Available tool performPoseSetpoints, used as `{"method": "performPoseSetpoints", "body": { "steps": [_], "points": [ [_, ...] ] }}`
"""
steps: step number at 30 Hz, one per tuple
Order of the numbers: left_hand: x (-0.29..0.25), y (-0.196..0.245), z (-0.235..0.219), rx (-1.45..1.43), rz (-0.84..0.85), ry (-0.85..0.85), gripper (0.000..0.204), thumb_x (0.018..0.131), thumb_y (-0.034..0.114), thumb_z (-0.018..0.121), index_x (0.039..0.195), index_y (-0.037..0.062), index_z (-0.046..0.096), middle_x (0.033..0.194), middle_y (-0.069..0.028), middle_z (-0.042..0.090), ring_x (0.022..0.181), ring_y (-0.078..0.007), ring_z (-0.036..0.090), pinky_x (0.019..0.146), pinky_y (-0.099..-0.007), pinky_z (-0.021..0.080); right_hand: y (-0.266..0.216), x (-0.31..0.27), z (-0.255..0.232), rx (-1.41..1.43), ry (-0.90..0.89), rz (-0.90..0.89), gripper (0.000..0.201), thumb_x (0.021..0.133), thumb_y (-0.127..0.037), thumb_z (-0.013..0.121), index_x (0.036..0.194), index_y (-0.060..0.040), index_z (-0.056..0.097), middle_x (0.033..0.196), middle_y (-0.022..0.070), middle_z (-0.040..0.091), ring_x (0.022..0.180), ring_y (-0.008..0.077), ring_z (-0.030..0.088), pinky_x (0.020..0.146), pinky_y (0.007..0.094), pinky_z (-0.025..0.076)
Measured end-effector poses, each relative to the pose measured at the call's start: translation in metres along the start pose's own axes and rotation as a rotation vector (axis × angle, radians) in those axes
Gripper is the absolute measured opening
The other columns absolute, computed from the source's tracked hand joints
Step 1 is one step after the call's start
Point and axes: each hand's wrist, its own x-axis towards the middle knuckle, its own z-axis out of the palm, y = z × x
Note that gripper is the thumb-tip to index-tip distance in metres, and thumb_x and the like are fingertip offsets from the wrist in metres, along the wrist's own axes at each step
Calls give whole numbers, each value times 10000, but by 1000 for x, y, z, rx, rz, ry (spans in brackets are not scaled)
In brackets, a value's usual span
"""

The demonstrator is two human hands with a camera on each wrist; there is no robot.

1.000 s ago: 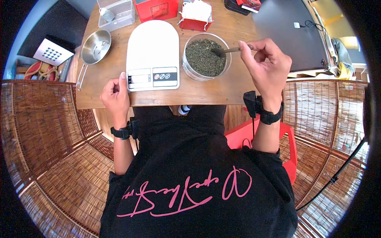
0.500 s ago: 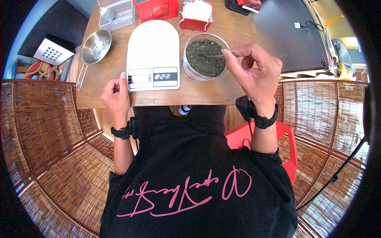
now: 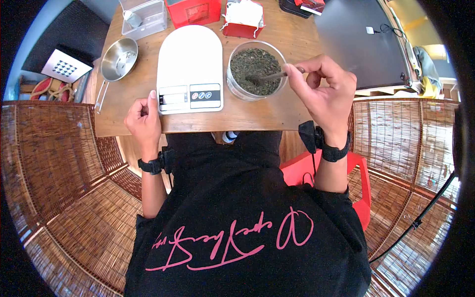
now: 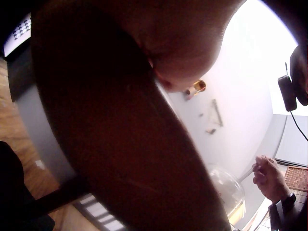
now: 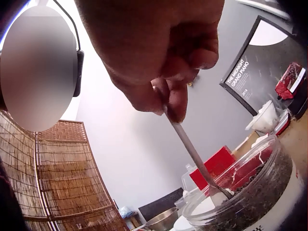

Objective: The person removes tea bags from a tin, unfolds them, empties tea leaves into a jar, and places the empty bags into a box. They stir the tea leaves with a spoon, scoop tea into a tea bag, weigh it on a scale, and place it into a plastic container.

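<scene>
In the head view, my right hand point(image 3: 324, 91) pinches the handle of a spoon point(image 3: 273, 76) between thumb and fingers. The spoon's head is down among dark green dried leaves point(image 3: 257, 60) that fill much of a round clear tub point(image 3: 231, 79). From the right wrist view, the handle point(image 5: 193, 153) slants down over the tub's rim, its lower end hidden in the leaves. My left hand point(image 3: 143, 118) rests at the table's front edge, fingers loosely curled and thumb straight, holding nothing. Close to that thumb lies a white kitchen scale point(image 3: 190, 57), nothing on its top.
A steel pan point(image 3: 118, 62) with some leaf bits inside stands left of the scale. Along the back are a clear plastic box point(image 3: 151, 24), a red box point(image 3: 195, 12) and a smaller red box point(image 3: 242, 30) with white material. The wooden table point(image 3: 237, 119) ends just before my lap.
My right hand moved left, carrying the spoon across the leaves, then shifted slightly back right. The spoon's head now sits nearer the tub's front side. My left hand stayed in place.
</scene>
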Motion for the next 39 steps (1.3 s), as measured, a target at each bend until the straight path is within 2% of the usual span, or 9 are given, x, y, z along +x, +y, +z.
{"method": "performPoseSetpoints", "body": {
  "steps": [10,13,19,23,27,31,36,39],
  "points": [
    [1,1,-1,36,-3,-6,328,951,181,752,708,-3,633,578,30,499,550,-47,401,501,-253,325,13,9,-8,-48,54,45,179,811,-178,854,782,-48,735,543,6,573,457,50,468,450,240,353],
    [1,4,-1,29,-4,-9,323,952,180,749,710,-3,637,577,26,500,550,-49,404,502,-254,325,13,15,-10,-105,96,-2,191,811,-187,853,771,-48,728,538,11,565,459,59,476,452,248,361],
    [1,5,-2,34,-1,-3,317,950,177,752,710,2,643,579,17,512,551,-56,416,505,-257,339,14,18,9,-111,35,-42,191,814,-196,849,768,-58,725,538,10,562,468,67,497,455,263,379],
    [1,7,-3,54,14,-5,317,948,176,755,708,2,641,581,17,515,552,-58,415,505,-259,342,7,20,10,10,92,-9,183,809,-187,848,768,-56,726,522,-6,541,458,54,470,445,248,349],
    [1,4,-2,45,17,-10,321,948,176,756,707,4,634,582,22,506,551,-54,407,504,-254,333,-6,23,4,16,58,-14,180,808,-179,848,767,-56,724,515,-16,530,459,39,450,443,235,330],
    [1,6,-1,21,-27,-7,327,948,177,758,704,5,625,583,27,492,551,-49,396,498,-249,315,5,21,21,124,-17,-2,185,811,-184,848,778,-47,729,515,-25,527,467,25,427,445,232,319],
    [1,9,-3,42,8,3,330,948,174,758,700,7,618,584,31,482,548,-45,390,493,-248,309,23,27,27,168,9,90,197,821,-195,847,804,-32,738,559,-24,571,495,17,432,456,227,320],
    [1,9,-2,27,1,-5,327,948,171,758,700,11,617,585,36,480,547,-40,388,493,-241,305,31,31,25,174,55,68,204,831,-200,846,809,-27,739,569,-37,573,501,10,415,454,229,301]
  ]
}}
